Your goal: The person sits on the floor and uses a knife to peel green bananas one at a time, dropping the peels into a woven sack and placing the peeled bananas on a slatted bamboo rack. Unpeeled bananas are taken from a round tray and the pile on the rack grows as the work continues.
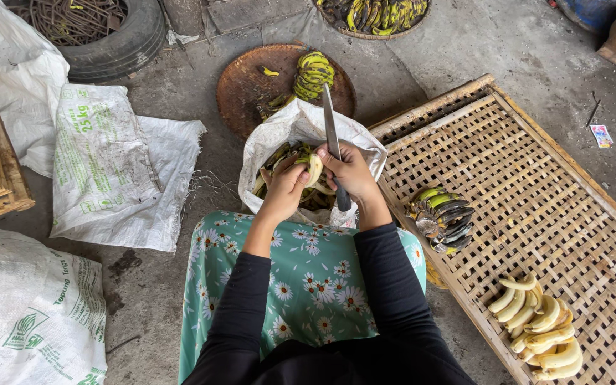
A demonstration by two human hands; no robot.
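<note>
My left hand [284, 187] holds a partly peeled pale banana [314, 168] over a white sack [279, 132] filled with banana peels. My right hand [351, 171] touches the same banana and grips a knife [332, 135] by its dark handle, the long blade pointing away from me. Both hands meet above the sack's mouth, just beyond my knees, which are covered by green flowered cloth [308, 278].
A woven bamboo rack [536, 192] lies at my right with a bunch of unpeeled bananas [442, 214] and a heap of peeled bananas [540, 328]. A round woven tray [251, 82] with a green bunch sits ahead. White sacks [112, 171] and a tyre [119, 43] lie left.
</note>
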